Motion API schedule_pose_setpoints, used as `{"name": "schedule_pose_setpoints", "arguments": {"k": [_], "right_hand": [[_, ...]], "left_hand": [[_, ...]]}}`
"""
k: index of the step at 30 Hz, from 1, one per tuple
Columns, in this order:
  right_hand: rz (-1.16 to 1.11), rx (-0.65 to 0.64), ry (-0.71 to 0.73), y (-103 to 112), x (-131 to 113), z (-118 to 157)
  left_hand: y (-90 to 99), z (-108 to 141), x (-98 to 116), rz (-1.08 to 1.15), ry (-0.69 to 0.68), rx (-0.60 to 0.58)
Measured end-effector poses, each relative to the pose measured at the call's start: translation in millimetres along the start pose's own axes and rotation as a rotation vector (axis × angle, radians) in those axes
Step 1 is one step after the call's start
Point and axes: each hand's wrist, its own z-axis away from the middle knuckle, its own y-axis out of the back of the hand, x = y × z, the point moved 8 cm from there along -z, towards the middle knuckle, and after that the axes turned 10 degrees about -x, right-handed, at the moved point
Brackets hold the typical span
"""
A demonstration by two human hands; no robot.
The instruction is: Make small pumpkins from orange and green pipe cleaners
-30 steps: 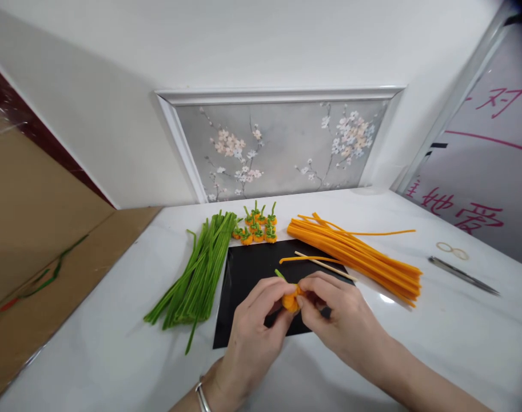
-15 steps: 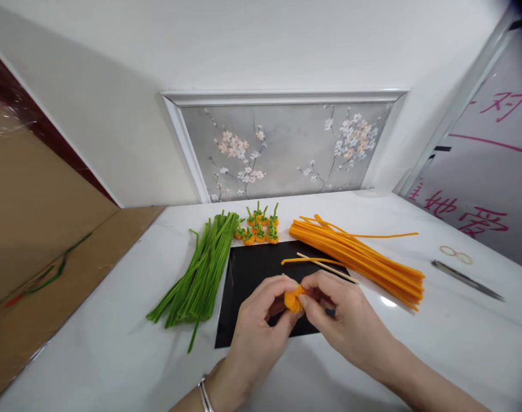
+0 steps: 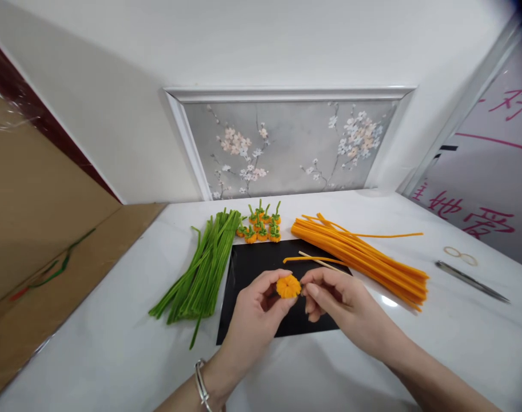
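Observation:
Between the thumb and fingers of my left hand [image 3: 258, 309] is a small ribbed orange pipe-cleaner pumpkin [image 3: 289, 286], its round, petal-like face toward me. My right hand [image 3: 335, 297] is closed in a pinch close by the pumpkin's right edge; whatever its fingertips hold is too small to make out. Both hands are above a black mat [image 3: 261, 263]. On the mat behind them lie a single orange pipe cleaner [image 3: 306, 259] and a thin wooden stick [image 3: 325, 264], partly hidden by my right hand.
Green pipe cleaners [image 3: 204, 269] lie bundled at left, orange pipe cleaners [image 3: 363, 257] at right. Several finished small pumpkins [image 3: 262, 232] with green stems stand behind the mat. Tweezers [image 3: 470, 280] and two rubber bands [image 3: 460, 256] lie far right. Cardboard [image 3: 72, 274] borders the table's left side.
My right fingers have moved off the pumpkin's face to its right edge. The pumpkin has turned to show its ribbed round side and sits slightly higher, still in my left hand.

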Motion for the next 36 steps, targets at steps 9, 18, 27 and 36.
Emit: {"name": "schedule_pose_setpoints", "arguments": {"k": [9, 18, 27, 36], "right_hand": [[0.003, 0.073, -0.062, 3.3, 4.0, -4.7], [0.051, 0.060, -0.085, -1.3, 13.7, -6.2], [-0.122, 0.063, -0.133, 0.7, 14.3, -8.0], [0.051, -0.061, 0.111, 1.8, -0.3, -4.2]], "left_hand": [[-18.7, 3.3, 6.1, 0.083, -0.045, -0.188], [-13.2, -0.5, -4.8, 0.112, 0.090, -0.091], [-6.9, 0.4, -13.4, 0.318, 0.189, 0.021], [-14.6, -0.2, 2.1, 0.403, 0.015, -0.163]]}}
